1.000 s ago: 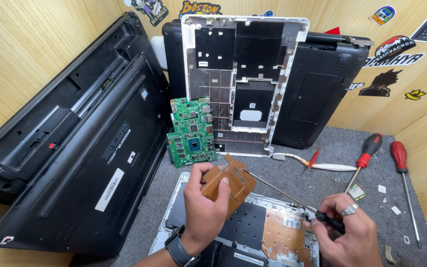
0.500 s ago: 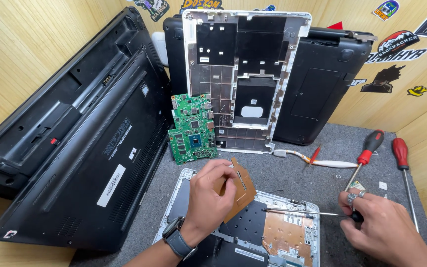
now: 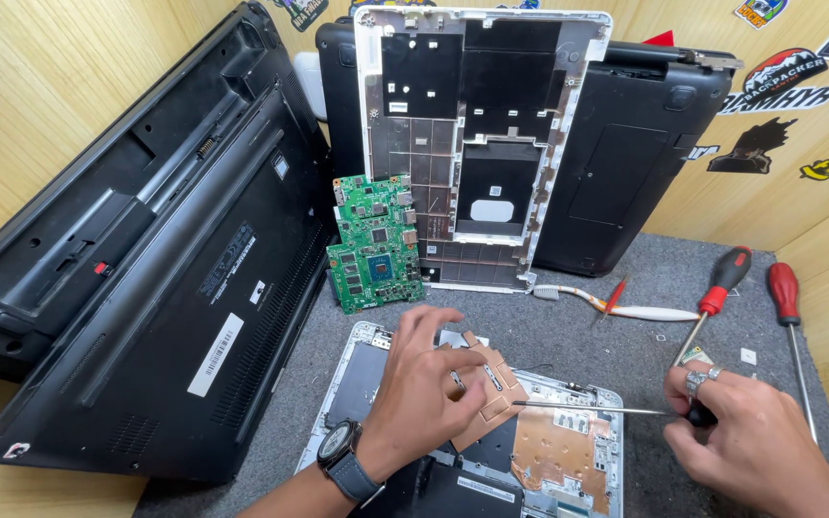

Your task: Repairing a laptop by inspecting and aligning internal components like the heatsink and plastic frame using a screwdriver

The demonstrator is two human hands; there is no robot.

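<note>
My left hand (image 3: 429,384), with a watch on the wrist, grips a copper-coloured heat plate (image 3: 493,382) and holds it tilted above the opened silver laptop base (image 3: 365,357). My right hand (image 3: 746,436) is closed around the black handle of a thin screwdriver (image 3: 592,409), whose shaft points left and ends at the plate's right edge. A second copper sheet (image 3: 554,451) lies flat inside the base under the shaft.
A green circuit board (image 3: 373,245) leans against a white laptop shell (image 3: 486,144) at the back. Black laptop casings (image 3: 146,249) lean at left and rear. Two red-handled screwdrivers (image 3: 787,297) and a toothbrush (image 3: 616,307) lie on the grey mat at right.
My left hand has tipped the copper plate lower toward the laptop base. My right hand swung the screwdriver from slanting to nearly level, tip at the plate's edge.
</note>
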